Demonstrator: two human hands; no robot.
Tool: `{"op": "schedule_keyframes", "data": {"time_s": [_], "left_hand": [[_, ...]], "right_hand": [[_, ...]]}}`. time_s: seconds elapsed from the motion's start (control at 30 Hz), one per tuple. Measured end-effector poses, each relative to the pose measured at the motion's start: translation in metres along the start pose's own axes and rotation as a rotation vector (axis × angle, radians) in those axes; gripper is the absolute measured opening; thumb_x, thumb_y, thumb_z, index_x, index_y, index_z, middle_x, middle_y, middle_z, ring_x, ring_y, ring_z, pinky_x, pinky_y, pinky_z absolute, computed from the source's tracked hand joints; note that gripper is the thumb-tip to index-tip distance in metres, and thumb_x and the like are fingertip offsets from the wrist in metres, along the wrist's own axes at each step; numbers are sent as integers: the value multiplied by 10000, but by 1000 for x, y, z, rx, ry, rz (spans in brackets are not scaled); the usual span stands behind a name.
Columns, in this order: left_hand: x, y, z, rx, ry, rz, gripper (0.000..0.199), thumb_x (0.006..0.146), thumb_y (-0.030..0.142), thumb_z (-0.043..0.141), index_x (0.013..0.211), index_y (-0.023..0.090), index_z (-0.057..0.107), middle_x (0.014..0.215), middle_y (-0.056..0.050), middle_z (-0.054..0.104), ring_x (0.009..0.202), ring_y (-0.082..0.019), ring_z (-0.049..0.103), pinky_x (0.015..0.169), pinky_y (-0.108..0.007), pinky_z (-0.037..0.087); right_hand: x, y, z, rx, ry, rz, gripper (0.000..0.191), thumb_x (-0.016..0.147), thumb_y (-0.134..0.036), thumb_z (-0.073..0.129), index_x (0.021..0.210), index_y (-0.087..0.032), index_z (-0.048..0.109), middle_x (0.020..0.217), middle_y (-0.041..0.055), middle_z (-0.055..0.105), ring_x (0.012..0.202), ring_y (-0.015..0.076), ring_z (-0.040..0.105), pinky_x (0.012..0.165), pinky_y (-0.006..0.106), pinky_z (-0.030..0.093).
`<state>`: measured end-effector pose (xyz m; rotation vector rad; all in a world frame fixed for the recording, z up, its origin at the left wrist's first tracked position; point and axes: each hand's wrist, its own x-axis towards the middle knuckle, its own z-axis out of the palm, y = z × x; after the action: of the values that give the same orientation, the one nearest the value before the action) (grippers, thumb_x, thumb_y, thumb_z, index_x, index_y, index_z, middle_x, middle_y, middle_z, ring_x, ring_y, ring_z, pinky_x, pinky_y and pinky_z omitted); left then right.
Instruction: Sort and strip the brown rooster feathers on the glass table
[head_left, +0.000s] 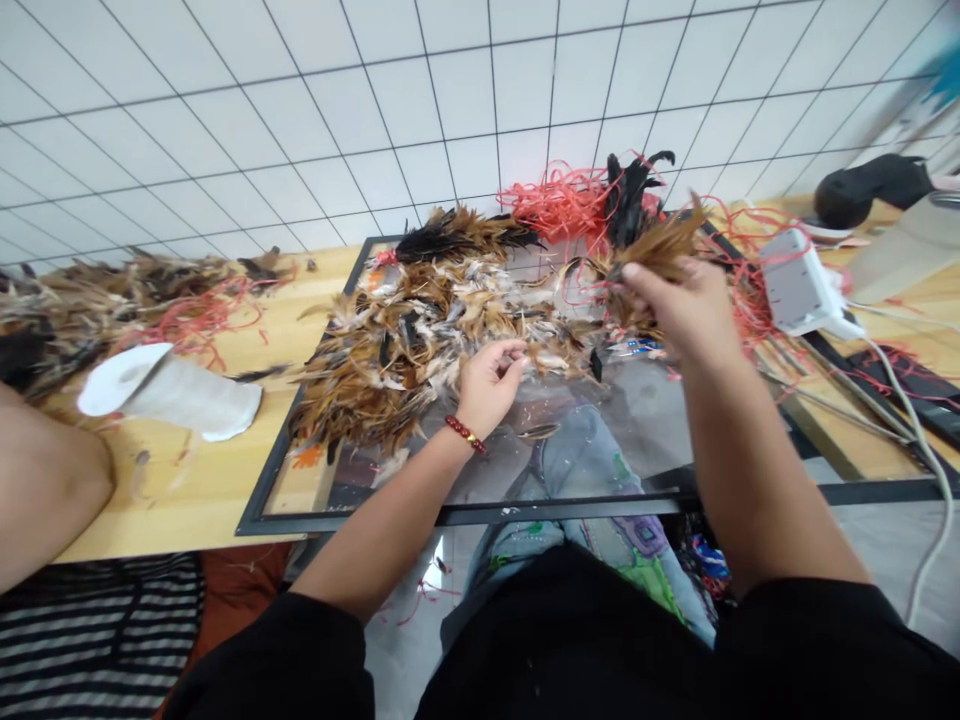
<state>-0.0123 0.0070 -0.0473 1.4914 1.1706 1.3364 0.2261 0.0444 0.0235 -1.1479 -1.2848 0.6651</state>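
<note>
Right hand (694,295), fingers clamped on brown feather bunch (667,242) above black-framed glass panel (480,515)
Bunch likely near weightless, springy, slippery, vanes easily crushed; best grip probably the gathered quill end; left hand (490,383) at loose feather pile (427,335), fingers curled, can't tell if pinching anything

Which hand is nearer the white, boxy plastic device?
Right. The right hand, holding brown feathers, is left of the white, boxy plastic device; the left hand is farther left, by the brown-white feather pile.
</note>
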Motion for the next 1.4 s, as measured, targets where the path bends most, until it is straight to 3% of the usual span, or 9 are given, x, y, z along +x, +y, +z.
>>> {"op": "schedule_keyframes", "data": {"time_s": [0.17, 0.37, 0.5, 0.67, 0.8, 0.87, 1.0, 1.27, 1.4], "left_hand": [[0, 1, 2, -8, -7, 14, 186, 807, 158, 645, 974, 150, 726, 814, -28, 663, 597, -79, 576, 567, -201, 519], [0, 0, 1, -9, -11, 25, 179, 803, 169, 656, 965, 164, 731, 818, -30, 668, 625, -85, 586, 552, -183, 509], [1, -2, -2, 22, -9, 24, 177, 809, 175, 655, 969, 163, 731, 810, -29, 678, 612, -86, 589, 573, -193, 513], [2, -5, -2, 66, 23, 68, 179, 816, 187, 654, 974, 168, 736, 831, -37, 685, 649, -100, 611, 623, -215, 527], [2, -6, 1, 65, 26, 91, 178, 809, 176, 661, 968, 169, 739, 819, -34, 689, 623, -95, 597, 612, -215, 516], [3, -5, 1, 49, 34, 82, 175, 814, 170, 652, 967, 167, 736, 814, -32, 690, 605, -91, 595, 601, -215, 512], [6, -2, -3, 8, 97, 51, 172, 819, 153, 640, 967, 168, 727, 817, -27, 694, 594, -83, 592, 583, -202, 504], [13, 12, -17, -61, 200, -36, 155, 839, 142, 639, 981, 174, 693, 811, -16, 701, 601, -80, 613, 583, -202, 521], [17, 11, -19, -98, 205, -77, 129, 824, 122, 652, 939, 169, 685, 770, -5, 692, 564, -67, 594, 540, -185, 507]], "right_hand": [[32, 1, -41, -100, 68, 322, 112, 830, -197, 751, 790, -146, 660, 557, -9, 550, 450, 82, 446, 499, 297, 440], [33, 6, -3, -107, 0, 361, 145, 761, -214, 766, 706, -169, 639, 521, -6, 568, 430, 106, 479, 395, 244, 381], [46, 16, 13, -302, -8, 366, 55, 790, -192, 691, 762, -154, 663, 505, -2, 571, 444, 138, 511, 477, 304, 470], [60, 19, -20, -660, 277, 93, 363, 765, -186, 727, 1114, -102, 670, 790, 66, 705, 751, 202, 640, 844, 420, 524], [45, 10, -27, -692, 325, -148, 222, 767, -171, 703, 983, -132, 734, 933, 123, 709, 882, 234, 622, 921, 445, 479], [31, 7, -14, -694, 196, -272, 108, 759, -173, 697, 854, -188, 746, 897, 99, 691, 874, 249, 614, 893, 450, 480], [2, 1, 17, -733, -251, -400, 81, 761, -178, 679, 768, -222, 746, 764, 46, 667, 743, 221, 613, 736, 371, 462], [-59, -11, 32, -512, -1164, -316, 136, 753, -273, 794, 877, -224, 767, 799, 4, 723, 699, 154, 643, 649, 272, 443], [-68, -4, 35, -520, -1282, -310, 68, 818, -177, 695, 802, -228, 737, 777, -5, 721, 685, 144, 636, 664, 277, 429]]}}
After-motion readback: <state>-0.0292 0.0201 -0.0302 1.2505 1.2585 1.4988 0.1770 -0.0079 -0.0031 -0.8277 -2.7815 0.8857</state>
